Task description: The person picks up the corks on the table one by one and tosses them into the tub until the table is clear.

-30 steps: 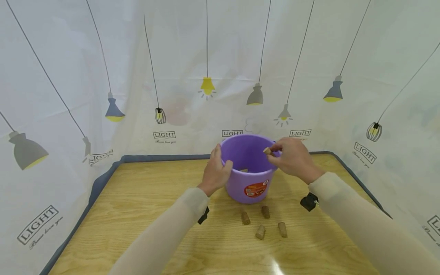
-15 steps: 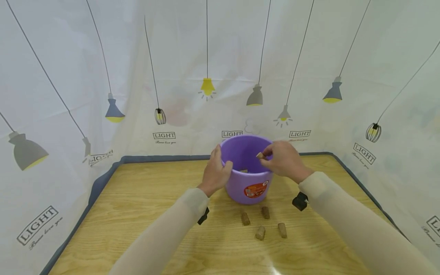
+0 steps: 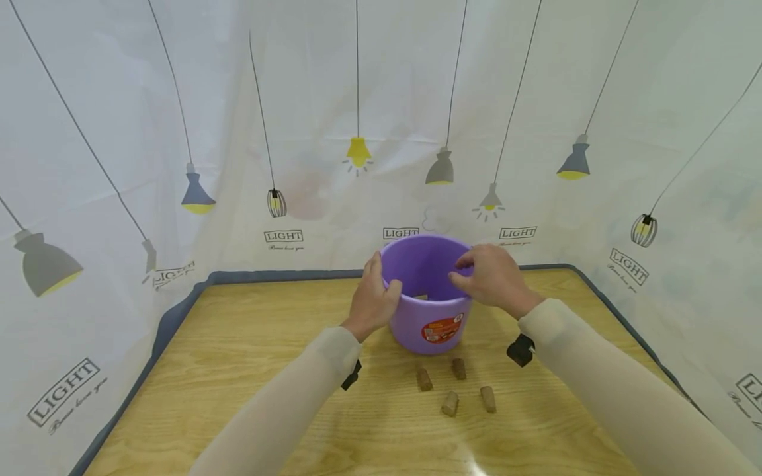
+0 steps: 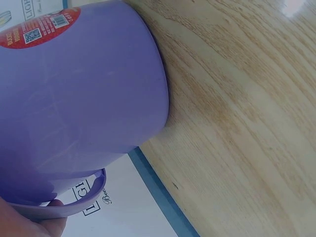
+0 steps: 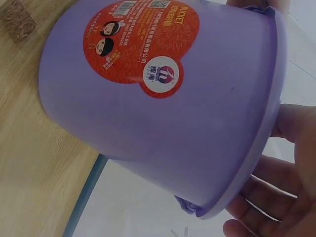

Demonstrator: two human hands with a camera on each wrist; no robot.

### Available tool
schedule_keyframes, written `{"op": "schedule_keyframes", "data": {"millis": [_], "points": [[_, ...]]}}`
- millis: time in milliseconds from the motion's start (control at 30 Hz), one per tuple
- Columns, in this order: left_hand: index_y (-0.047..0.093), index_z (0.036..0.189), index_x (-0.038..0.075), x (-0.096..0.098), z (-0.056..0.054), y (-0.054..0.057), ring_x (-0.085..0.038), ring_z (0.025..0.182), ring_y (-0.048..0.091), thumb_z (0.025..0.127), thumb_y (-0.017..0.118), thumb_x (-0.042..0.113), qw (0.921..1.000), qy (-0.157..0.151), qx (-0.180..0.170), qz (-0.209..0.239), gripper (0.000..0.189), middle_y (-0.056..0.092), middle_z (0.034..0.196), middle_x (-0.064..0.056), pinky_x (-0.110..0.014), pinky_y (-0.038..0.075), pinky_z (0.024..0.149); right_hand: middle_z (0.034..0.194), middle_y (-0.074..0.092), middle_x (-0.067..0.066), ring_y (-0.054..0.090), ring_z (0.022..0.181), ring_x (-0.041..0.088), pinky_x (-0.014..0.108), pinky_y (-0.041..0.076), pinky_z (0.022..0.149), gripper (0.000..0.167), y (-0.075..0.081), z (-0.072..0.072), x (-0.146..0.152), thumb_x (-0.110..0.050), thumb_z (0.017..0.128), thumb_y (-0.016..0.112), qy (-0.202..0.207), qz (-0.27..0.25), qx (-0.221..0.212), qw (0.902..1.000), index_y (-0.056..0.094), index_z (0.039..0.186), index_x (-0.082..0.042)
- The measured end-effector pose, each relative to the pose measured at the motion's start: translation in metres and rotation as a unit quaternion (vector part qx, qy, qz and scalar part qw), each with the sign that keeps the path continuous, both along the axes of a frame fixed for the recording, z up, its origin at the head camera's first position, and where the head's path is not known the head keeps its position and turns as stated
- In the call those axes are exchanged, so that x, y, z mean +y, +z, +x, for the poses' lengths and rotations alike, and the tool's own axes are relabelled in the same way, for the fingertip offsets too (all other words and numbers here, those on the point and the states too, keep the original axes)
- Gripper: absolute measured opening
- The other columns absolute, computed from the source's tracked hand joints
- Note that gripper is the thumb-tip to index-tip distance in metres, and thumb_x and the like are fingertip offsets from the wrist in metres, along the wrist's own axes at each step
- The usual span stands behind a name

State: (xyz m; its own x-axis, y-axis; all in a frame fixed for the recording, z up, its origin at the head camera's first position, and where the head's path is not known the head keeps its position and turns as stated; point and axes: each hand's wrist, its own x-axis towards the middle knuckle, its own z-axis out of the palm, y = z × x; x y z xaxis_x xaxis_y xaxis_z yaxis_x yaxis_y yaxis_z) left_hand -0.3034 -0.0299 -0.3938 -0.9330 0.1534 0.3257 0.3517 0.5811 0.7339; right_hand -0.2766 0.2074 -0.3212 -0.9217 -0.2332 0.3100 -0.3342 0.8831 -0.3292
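Note:
A purple bucket with a red sticker stands on the wooden table. My left hand grips its left rim, thumb over the edge; the left wrist view shows fingers by the handle. My right hand reaches over the right rim, its loosely bent fingertips inside the opening and no cork visible between them. A pale piece shows low inside the bucket. On the table in front lie several brown corks, among them a near one, a right one and a dark one.
The wooden table is bordered at the back and sides by a white cloth printed with lamps and a blue lower band. Another cork lies close to the bucket's base.
My right hand has moved left over the bucket and let go of the cork it pinched; that cork is out of sight now. My left hand keeps its hold on the rim.

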Motion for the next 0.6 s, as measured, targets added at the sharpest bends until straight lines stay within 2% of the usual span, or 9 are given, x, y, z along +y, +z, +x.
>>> {"op": "schedule_keyframes", "data": {"millis": [267,600], "points": [[0.015,0.163,0.000,0.000,0.000,-0.001,-0.038,0.145,0.039,0.094,0.043,0.032,1.0000,0.000,0.004,0.002,0.081,0.025,0.167,-0.018,-0.052,0.033,0.119,0.106,0.075,0.016,0.066,0.098,0.032,0.049,0.055,0.087,0.033,-0.002,0.005,0.002,-0.028,0.091,0.073,0.009,-0.021,0.009,0.9997,0.079,0.106,0.000],[0.015,0.163,-0.001,0.000,0.001,0.001,-0.038,0.144,0.040,0.094,0.042,0.031,0.9999,-0.003,0.008,0.006,0.081,0.025,0.166,-0.019,-0.051,0.033,0.119,0.103,0.075,0.013,0.066,0.096,0.032,0.050,0.053,0.086,0.031,-0.001,0.014,0.005,-0.029,0.090,0.074,0.016,-0.026,0.045,0.9985,0.079,0.105,-0.002]]}}
